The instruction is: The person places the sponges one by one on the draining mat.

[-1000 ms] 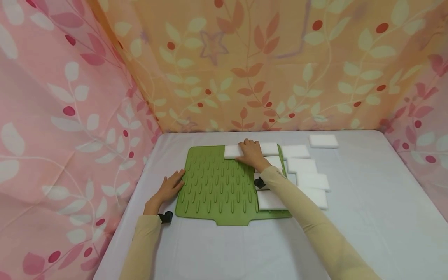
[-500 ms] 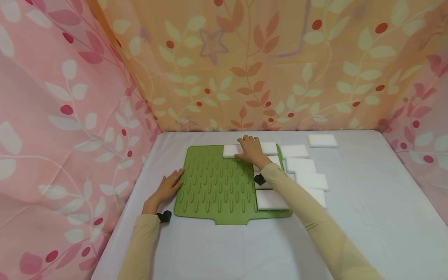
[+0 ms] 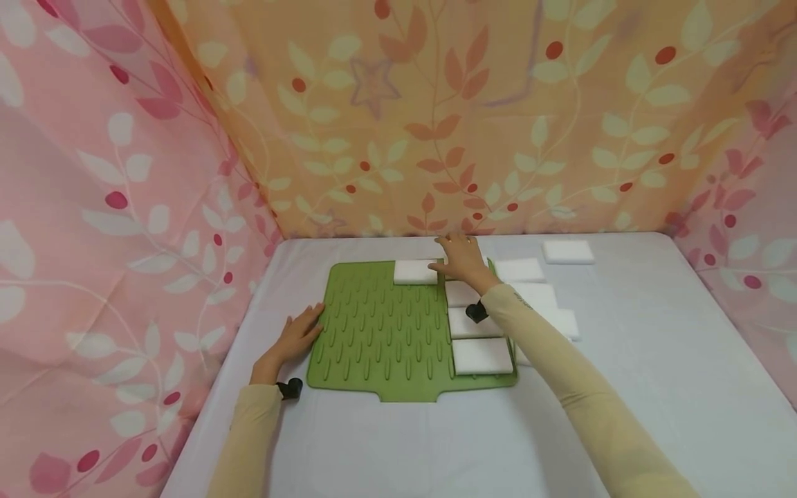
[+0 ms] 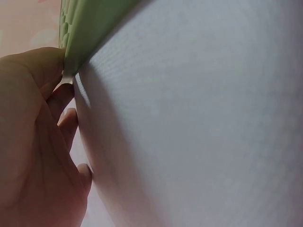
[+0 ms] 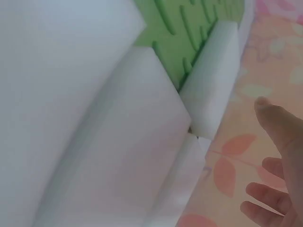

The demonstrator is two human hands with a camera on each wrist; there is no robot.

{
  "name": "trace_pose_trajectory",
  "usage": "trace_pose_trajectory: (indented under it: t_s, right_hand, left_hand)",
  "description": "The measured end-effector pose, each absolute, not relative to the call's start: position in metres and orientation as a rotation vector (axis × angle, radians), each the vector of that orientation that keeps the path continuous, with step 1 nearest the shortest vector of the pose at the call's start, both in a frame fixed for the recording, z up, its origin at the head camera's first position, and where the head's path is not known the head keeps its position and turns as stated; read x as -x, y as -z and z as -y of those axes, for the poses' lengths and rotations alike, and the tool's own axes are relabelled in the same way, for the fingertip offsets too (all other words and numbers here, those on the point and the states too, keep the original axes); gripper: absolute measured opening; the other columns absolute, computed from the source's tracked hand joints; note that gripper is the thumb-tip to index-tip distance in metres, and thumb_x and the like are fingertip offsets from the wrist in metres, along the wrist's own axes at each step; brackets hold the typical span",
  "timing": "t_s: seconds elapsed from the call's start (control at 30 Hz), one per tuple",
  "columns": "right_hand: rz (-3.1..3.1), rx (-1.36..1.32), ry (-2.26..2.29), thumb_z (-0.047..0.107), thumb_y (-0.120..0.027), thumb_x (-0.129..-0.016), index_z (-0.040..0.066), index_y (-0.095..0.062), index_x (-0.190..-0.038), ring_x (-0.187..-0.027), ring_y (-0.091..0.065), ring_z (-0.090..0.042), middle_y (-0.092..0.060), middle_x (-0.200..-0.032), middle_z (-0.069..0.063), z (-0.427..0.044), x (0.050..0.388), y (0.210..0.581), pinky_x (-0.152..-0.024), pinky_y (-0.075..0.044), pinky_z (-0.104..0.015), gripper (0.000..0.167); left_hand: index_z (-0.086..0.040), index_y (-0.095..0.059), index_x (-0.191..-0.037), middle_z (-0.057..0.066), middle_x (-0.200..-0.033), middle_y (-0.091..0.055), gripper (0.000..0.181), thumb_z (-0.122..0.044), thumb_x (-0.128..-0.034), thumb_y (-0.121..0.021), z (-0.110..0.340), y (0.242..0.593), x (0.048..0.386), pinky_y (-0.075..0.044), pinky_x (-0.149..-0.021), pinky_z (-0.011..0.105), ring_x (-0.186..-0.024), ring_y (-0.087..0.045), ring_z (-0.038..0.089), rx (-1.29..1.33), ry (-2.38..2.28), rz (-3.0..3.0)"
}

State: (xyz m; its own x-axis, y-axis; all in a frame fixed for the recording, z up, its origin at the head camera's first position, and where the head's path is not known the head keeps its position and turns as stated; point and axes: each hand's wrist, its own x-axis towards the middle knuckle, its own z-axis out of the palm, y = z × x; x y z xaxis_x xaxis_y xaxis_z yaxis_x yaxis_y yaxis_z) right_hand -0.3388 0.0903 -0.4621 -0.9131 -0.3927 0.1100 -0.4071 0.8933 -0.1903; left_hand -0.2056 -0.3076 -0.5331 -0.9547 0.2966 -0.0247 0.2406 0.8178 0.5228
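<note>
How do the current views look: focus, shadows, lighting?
Head: ribs on the green mat distinct, faint shadow beside the right sleeve. Left wrist: dim, tablecloth hazy, soft dark band of shadow beside the left hand. Right wrist: soft focus, nearest white block almost featureless.

A white-covered table (image 3: 660,387) has a rounded far right corner. Along its far edge hangs an orange floral curtain (image 3: 398,162) printed with pale leaves, rust-coloured sprigs and red dots. On that fabric, 1 purple 5-pointed star (image 3: 373,84) is outlined, with a bent purple line (image 3: 533,52) farther right. 2 pink floral curtains flank the table: the left curtain (image 3: 56,256) bears white leaves and crimson dots; the right curtain (image 3: 762,238) is partly cut off.
</note>
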Motion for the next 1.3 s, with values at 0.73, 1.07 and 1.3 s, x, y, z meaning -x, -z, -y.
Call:
trace_pose_trajectory:
  t_s: [0.73,1.07,1.3]
  right_hand:
    - [2.940,-0.543,-0.422,0.048,-0.066,-0.080,0.011,-0.050,-0.133,-0.121,-0.042,-0.036,-0.048,-0.131,-0.016,-0.158,0.350,0.464,-0.097,-0.029,-0.058,0.066]
    - [2.923,-0.495,-0.447,0.046,-0.067,-0.080,0.006,-0.052,-0.128,-0.118,-0.044,-0.040,-0.050,-0.126,-0.021,-0.190,0.351,0.466,-0.095,-0.028,-0.058,0.065]
    - [2.933,-0.478,-0.457,0.043,-0.069,-0.080,0.006,-0.052,-0.128,-0.121,-0.040,-0.036,-0.050,-0.125,-0.020,-0.210,0.351,0.470,-0.096,-0.026,-0.057,0.063]
  left_hand:
    - [-0.008,-0.025,-0.147,0.017,-0.151,-0.025,0.054,-0.025,-0.0991,-0.043,0.310,0.538,0.205,0.000,-0.106,0.065,-0.139,-0.018,0.038,-0.440,-0.818,-2.894]
    - [-0.007,-0.026,-0.147,0.018,-0.150,-0.027,0.055,-0.024,-0.0983,-0.045,0.309,0.536,0.206,-0.002,-0.105,0.066,-0.138,-0.020,0.039,-0.456,-0.827,-2.909]
    - [-0.006,-0.027,-0.146,0.018,-0.149,-0.028,0.054,-0.023,-0.0981,-0.046,0.309,0.537,0.206,-0.002,-0.104,0.067,-0.138,-0.021,0.039,-0.454,-0.821,-2.923]
